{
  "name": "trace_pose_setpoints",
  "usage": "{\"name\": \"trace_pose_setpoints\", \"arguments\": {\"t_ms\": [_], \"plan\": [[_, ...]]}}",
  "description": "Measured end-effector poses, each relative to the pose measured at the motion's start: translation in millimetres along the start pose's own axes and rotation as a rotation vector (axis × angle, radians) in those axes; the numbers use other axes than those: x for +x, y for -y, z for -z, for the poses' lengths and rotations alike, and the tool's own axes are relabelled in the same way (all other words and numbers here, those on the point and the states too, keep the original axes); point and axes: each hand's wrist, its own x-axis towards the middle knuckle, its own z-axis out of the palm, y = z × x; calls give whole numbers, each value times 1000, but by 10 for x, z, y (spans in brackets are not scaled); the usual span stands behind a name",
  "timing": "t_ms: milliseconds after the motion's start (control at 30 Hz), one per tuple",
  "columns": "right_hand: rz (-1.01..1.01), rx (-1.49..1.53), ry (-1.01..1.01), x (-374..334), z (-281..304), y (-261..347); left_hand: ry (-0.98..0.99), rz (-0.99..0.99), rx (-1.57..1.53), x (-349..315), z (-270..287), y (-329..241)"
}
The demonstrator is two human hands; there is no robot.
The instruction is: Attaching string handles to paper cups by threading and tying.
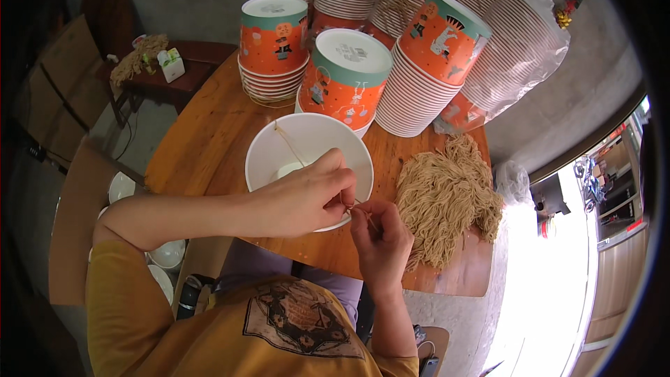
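A white paper bucket (pixel 265 157) stands mouth up at the near side of the wooden table. From its far left rim a thin beige cord (pixel 287 142) runs down across the inside, partly hidden by my hand. My left hand (pixel 310 195) reaches over the mouth, its fingers pinched at the near right rim. There my right hand (pixel 382 241) meets it, thumb and forefinger closed on a piece of cord. The fingertips nearly touch, and the exact loop or knot between them is too small to make out.
Beyond the bucket stand upside-down stacks of orange and green paper buckets (pixel 352 77), with bagged stacks (pixel 523 49) behind. A heap of beige cords (pixel 447 199) lies at the right table edge (pixel 460 283). More white buckets (pixel 167 255) sit in a carton at lower left.
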Motion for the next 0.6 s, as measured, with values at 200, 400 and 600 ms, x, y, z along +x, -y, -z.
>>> {"name": "trace_pose_setpoints", "arguments": {"t_ms": [200, 400, 600], "plan": [[115, -92, -46, -22, -8, -13, -36, 99, 134, 1, -1, -156], [119, -86, -44, -28, -22, -13, -92, 196, -187, 24, -15, -129], [-27, 55, -68, -67, -25, -5, -82, 124, -357, 69, -43, -62]]}}
